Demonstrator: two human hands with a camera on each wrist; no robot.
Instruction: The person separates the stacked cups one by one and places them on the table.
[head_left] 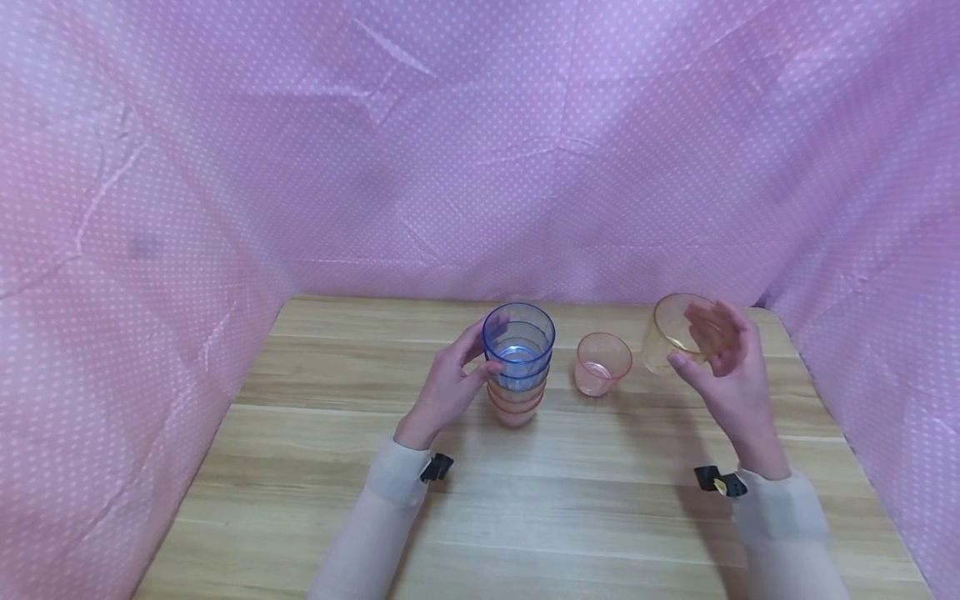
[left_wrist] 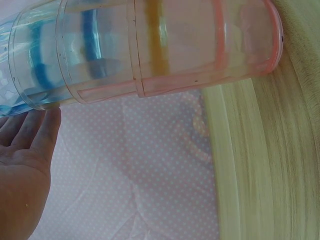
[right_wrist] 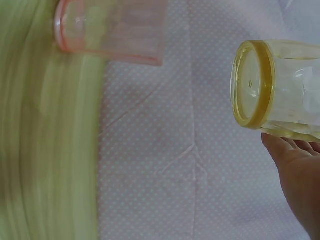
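Two hands, left fingers [head_left: 480, 367] gripping cup stack [head_left: 517, 367], right fingers [head_left: 701, 333] half-hiding held yellow cup [head_left: 671, 329]

Left wrist view: cup stack [left_wrist: 150, 50] cut off at top and left edges; left hand [left_wrist: 22, 165] cropped. Right wrist view: yellow cup [right_wrist: 277, 87] cropped right, table [right_wrist: 45, 150] blurred, pink cup [right_wrist: 112, 27] cropped top.

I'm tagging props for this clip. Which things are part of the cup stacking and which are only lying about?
In the work:
stack of cups, blue on top, in left hand grip
yellow cup, held by right hand
pink cup, standing alone

Lying about:
wooden table
pink dotted cloth
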